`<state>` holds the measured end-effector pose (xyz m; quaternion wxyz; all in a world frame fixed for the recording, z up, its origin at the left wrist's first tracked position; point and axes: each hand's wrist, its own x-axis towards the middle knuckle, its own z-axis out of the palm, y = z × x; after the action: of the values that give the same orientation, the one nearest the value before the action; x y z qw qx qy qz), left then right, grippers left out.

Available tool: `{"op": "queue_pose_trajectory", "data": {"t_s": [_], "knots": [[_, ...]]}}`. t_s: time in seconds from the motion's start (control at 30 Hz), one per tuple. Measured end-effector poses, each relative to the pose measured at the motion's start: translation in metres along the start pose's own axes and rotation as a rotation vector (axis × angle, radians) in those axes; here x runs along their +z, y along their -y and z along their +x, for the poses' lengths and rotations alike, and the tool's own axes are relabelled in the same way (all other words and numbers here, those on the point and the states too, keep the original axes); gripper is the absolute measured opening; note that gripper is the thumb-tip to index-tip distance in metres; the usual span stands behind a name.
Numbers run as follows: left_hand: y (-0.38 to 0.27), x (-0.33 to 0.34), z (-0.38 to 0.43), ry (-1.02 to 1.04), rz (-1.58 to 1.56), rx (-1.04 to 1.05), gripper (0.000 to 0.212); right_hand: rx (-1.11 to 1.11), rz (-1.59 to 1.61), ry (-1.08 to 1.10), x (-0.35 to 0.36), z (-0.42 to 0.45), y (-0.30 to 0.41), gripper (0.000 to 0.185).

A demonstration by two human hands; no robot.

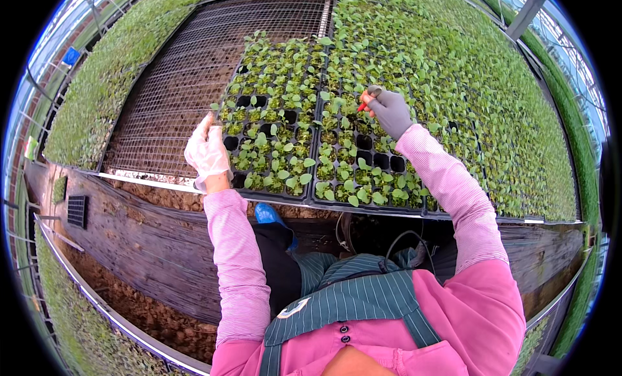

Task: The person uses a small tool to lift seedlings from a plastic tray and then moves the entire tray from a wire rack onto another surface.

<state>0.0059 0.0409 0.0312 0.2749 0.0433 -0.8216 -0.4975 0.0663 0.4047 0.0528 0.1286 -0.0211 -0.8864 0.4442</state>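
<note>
My left hand, in a thin whitish glove, is raised at the left edge of a black seedling tray. Its fingertips meet beside a small green seedling; whether they pinch it is unclear. My right hand, in a grey glove with bare fingertips, grips a small red pointed tool above the neighbouring seedling tray. The tool's tip points down among the leaves. Both trays hold leafy green seedlings, and several cells, such as a bare cell, show dark and without plants.
A wire mesh bench top lies left of the trays, edged by a white rail. More seedling trays spread to the right and far left. Below, a bucket stands in shadow near my legs, and an unplanted black tray lies on the ground sheet.
</note>
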Motion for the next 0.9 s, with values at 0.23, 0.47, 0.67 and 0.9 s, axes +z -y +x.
{"op": "queue_pose_trajectory", "data": {"t_s": [0.23, 0.47, 0.67, 0.9], "knots": [[-0.009, -0.005, -0.002, 0.002, 0.055, -0.022, 0.027, 0.058, 0.214, -0.233, -0.027, -0.019, 0.011, 0.021], [0.002, 0.002, 0.0, 0.002, 0.003, -0.02, 0.026, 0.303, 0.457, -0.261, -0.007, -0.009, -0.024, 0.02], [0.007, -0.001, 0.001, -0.013, 0.02, -0.011, 0.026, 0.269, 0.011, -0.273, 0.0, -0.007, -0.049, 0.026], [-0.004, -0.003, -0.002, 0.026, 0.046, -0.047, 0.028, 0.257, 0.198, -0.194, -0.002, -0.01, -0.001, 0.022]]}}
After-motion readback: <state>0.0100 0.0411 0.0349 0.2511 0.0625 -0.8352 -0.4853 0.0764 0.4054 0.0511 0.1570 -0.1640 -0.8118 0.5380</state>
